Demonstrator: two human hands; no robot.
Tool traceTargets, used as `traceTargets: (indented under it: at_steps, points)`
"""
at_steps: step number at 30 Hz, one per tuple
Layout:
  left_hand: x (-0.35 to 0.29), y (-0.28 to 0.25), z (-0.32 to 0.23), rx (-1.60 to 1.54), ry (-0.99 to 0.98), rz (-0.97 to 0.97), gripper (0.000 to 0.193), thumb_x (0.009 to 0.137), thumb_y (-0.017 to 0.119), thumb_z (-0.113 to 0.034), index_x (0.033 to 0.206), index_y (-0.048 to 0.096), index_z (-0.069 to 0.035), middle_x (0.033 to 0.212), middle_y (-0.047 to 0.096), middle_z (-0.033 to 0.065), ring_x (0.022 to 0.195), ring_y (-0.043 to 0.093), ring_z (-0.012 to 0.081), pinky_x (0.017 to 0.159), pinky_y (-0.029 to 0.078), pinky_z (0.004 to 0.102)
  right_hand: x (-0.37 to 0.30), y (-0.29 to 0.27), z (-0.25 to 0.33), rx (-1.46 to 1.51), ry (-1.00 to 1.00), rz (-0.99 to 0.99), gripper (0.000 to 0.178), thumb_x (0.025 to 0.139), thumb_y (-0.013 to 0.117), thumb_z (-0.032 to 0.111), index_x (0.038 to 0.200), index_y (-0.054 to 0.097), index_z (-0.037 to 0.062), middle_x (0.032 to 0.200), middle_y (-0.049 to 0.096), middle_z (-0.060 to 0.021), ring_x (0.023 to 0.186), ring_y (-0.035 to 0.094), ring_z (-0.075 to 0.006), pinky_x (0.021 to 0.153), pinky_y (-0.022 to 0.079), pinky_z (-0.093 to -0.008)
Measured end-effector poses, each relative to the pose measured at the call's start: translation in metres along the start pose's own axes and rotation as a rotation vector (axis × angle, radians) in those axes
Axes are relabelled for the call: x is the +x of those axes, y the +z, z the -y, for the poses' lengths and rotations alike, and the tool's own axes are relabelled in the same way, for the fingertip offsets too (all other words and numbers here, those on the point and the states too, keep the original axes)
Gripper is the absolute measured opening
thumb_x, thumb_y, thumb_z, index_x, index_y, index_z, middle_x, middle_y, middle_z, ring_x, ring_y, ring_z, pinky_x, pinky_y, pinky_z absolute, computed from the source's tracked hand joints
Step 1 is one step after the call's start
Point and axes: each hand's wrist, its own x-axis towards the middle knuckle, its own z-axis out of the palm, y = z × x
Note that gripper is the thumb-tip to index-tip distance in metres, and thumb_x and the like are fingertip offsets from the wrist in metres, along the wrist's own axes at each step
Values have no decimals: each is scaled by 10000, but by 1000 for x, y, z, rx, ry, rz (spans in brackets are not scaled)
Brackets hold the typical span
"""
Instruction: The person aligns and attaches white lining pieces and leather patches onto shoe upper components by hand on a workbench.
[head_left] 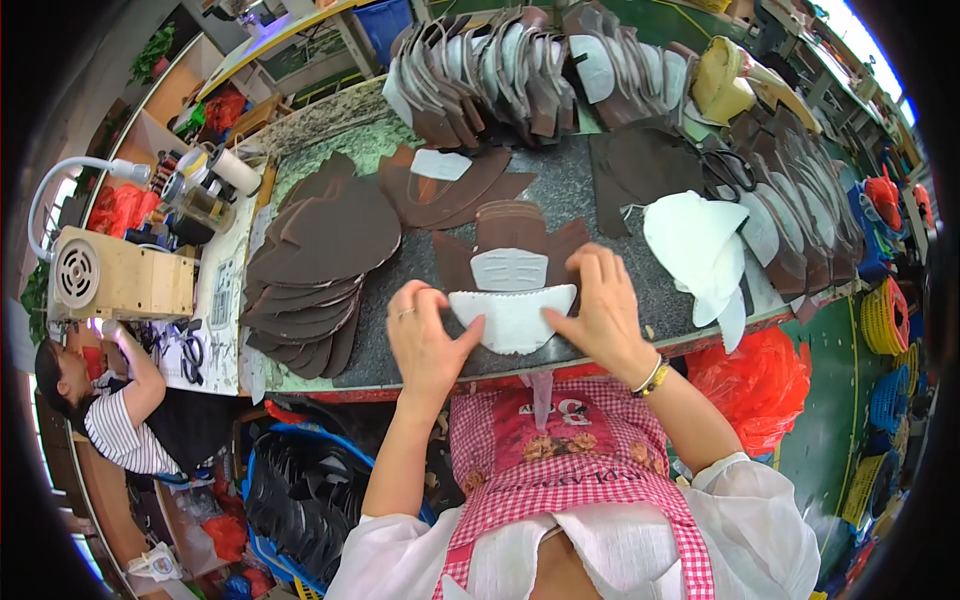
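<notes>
At the near edge of the dark stone tabletop [400,340], a white half-moon piece [513,325] with a toothed edge lies across a brown leather cut piece [510,228]. A second white patch [508,269] shows on the leather just beyond it. My left hand [428,335] grips the white piece's left end, its thumb on the surface and its fingers curled. My right hand [605,315] has its thumb on the right end, with bent fingers reaching over the leather's right side; its fingertips are partly hidden.
Brown leather pieces are stacked at left [320,240]; upright bundles [480,75] line the back. White pieces [695,245] lie at right, near black scissors [730,172] and a dark sheet [645,165]. A red plastic bag [755,395] sits beneath the right edge. A co-worker [120,400] is at left.
</notes>
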Motion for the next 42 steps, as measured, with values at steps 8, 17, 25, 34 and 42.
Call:
traceTargets:
  at_steps: [8,17,25,34,42]
  points:
    - [-49,10,-42,117,398,379,696,784,699,-488,1415,481,-291,1499,353,202,1358,338,453,1079,296,571,90,3,-147,-119,205,-250,333,797,706,148,1085,612,8,1078,591,-187,985,590,-356,838,485,-416]
    - [4,6,-63,-114,229,131,589,846,692,-360,1303,534,-25,1212,610,207,1081,586,398,932,440,474,116,-31,-163,76,-78,-242,140,815,669,151,863,708,25,958,692,-151,858,669,-329,768,520,-414]
    - [40,39,-81,-176,307,254,577,850,691,-328,1310,514,-27,1189,620,193,1055,614,377,888,493,425,89,-12,-164,-286,160,15,186,826,652,217,871,722,50,873,691,-182,877,656,-368,776,518,-448]
    - [80,-10,-108,-276,469,-137,1033,660,862,-201,1484,263,-29,1445,391,235,1375,348,374,1124,292,459,68,-113,-51,386,-246,331,148,874,650,108,969,666,-5,885,705,-105,782,663,-229,701,504,-322]
    - [45,28,-83,-731,-100,433,244,882,681,-62,1099,646,45,820,677,7,748,595,28,657,469,181,0,-75,-44,325,110,168,179,831,689,105,975,672,0,834,669,-102,691,632,-163,620,490,-297]
